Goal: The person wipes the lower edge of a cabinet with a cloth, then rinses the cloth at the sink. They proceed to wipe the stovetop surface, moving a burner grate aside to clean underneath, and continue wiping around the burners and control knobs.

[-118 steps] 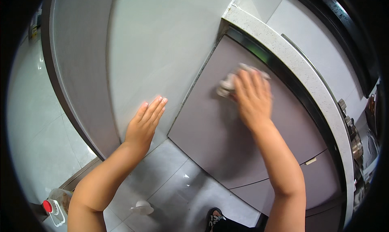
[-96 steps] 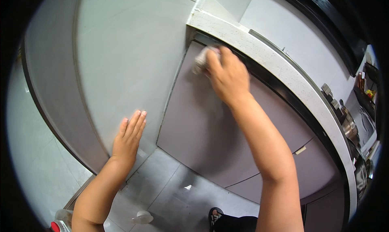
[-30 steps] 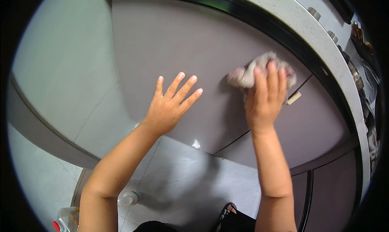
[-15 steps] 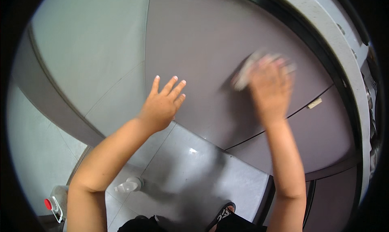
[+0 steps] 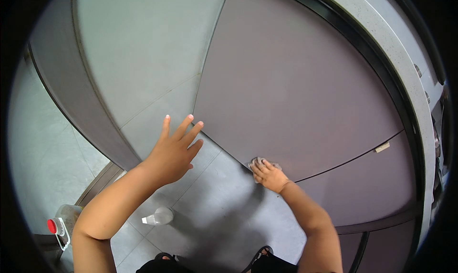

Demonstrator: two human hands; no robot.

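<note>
My right hand point(image 5: 270, 175) presses a crumpled grey cloth point(image 5: 258, 162) against the lower edge of a mauve-grey cabinet door point(image 5: 300, 82). Its fingers are bent over the cloth, which shows around their tips. My left hand point(image 5: 175, 153) hovers with fingers spread and nothing in it, left of the door's lower left corner. A small clear bottle with a white nozzle point(image 5: 160, 216) is on the tiled floor below my left hand.
A second cabinet door point(image 5: 367, 182) with a small pale tab point(image 5: 382, 147) adjoins on the right. A pale countertop edge point(image 5: 381, 34) curves above. Beside my left forearm stands a large clear jug with a red cap point(image 5: 51, 226). Tiled wall point(image 5: 143, 48) lies left of the door.
My right hand has swept the cloth from the upper right of the door down to its lower edge. My left hand has shifted slightly left and down, and the view has turned.
</note>
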